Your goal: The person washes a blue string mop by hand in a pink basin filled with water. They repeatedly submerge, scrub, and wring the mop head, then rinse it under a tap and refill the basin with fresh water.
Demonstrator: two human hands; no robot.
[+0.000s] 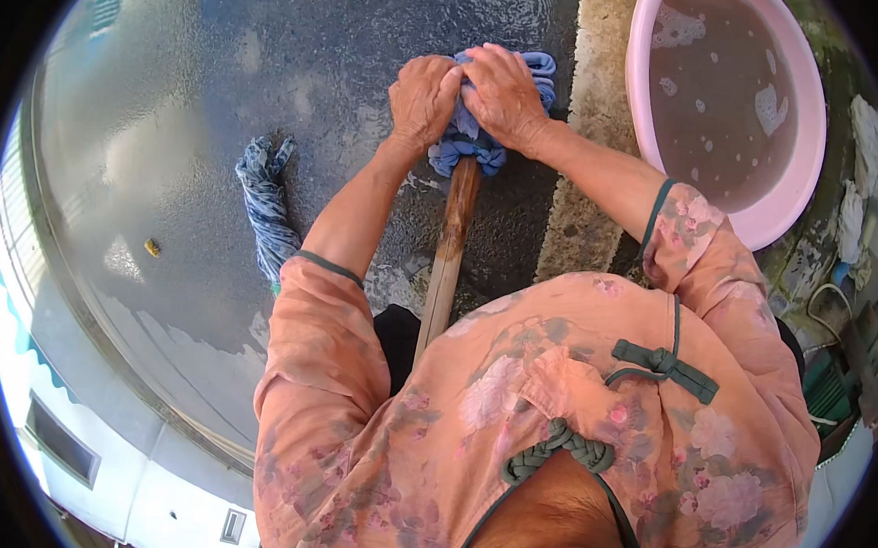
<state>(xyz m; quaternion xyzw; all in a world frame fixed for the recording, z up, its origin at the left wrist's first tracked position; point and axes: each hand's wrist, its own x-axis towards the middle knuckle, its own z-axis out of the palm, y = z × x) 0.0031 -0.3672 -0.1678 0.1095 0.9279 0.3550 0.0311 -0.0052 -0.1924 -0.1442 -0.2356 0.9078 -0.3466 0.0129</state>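
A wet blue cloth [465,149] is bunched over the far end of a wooden pole [452,230], folded thickly towards its top right. Whether it is tied to the pole, I cannot tell. My left hand [423,97] grips the cloth's left side with curled fingers. Close beside it, my right hand [507,97] lies over the upper part of the cloth, fingers bent onto it. The thumb sides of both hands nearly meet. The pole runs back towards my body, where its near end is hidden under my floral shirt.
A twisted blue-and-white cloth bundle [265,208] lies on the wet pavement [332,19] to the left. At right, a pink basin [642,84] holds murky, foamy water beside a pale concrete strip [597,97]. White rags [868,146] are at the far right.
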